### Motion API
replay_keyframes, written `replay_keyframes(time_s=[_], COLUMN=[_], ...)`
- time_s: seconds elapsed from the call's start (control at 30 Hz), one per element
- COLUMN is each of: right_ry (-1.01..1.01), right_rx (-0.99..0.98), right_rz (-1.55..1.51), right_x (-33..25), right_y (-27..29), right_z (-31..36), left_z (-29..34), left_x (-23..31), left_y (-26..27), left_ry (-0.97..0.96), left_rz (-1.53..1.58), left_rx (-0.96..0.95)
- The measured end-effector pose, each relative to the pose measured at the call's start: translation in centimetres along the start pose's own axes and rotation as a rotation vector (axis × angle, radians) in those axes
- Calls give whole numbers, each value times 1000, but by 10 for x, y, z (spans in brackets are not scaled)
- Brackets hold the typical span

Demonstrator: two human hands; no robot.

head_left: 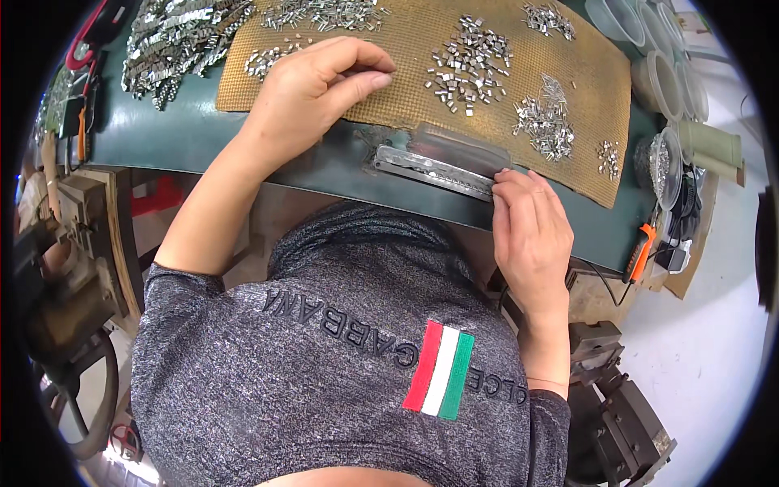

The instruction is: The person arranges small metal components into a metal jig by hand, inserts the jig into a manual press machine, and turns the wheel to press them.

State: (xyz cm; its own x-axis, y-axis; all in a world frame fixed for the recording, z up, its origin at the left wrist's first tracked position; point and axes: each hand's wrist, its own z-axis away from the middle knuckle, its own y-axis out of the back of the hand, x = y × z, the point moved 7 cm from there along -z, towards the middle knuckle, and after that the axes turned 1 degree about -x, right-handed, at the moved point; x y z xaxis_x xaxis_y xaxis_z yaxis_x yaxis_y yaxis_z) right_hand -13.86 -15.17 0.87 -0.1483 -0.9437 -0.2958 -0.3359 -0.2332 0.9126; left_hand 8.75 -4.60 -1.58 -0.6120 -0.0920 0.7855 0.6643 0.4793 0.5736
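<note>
My left hand hovers over the left part of a tan woven mat, thumb and forefinger pinched together. Whatever is between the fingertips, if anything, is too small to make out. At the bench's near edge lies a long, narrow metal bar with a row of small marks or slots along it. The fingers of my right hand close on the bar's right end. Just behind the bar is a smooth grey plate. Beyond it, a pile of small shiny metal pieces is spread on the mat.
More metal pieces lie in piles on the mat. Linked metal strips are heaped at the far left of the green bench. Clear plastic tubs stand at the right, near an orange-handled tool.
</note>
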Motion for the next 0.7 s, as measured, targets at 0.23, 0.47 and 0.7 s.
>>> replay_keyframes(time_s=[0.23,0.47,0.7], right_ry=[-7,-67,-141], right_rx=[-10,-67,31], right_rz=[84,-93,-167], right_x=[-6,3,16], right_y=[1,8,5], right_z=[0,1,9], left_z=[4,6,8], left_x=[13,16,17], left_y=[-6,-10,-18], left_ry=[-90,-138,-82], left_rz=[-70,-79,-11], left_rx=[-4,39,-5])
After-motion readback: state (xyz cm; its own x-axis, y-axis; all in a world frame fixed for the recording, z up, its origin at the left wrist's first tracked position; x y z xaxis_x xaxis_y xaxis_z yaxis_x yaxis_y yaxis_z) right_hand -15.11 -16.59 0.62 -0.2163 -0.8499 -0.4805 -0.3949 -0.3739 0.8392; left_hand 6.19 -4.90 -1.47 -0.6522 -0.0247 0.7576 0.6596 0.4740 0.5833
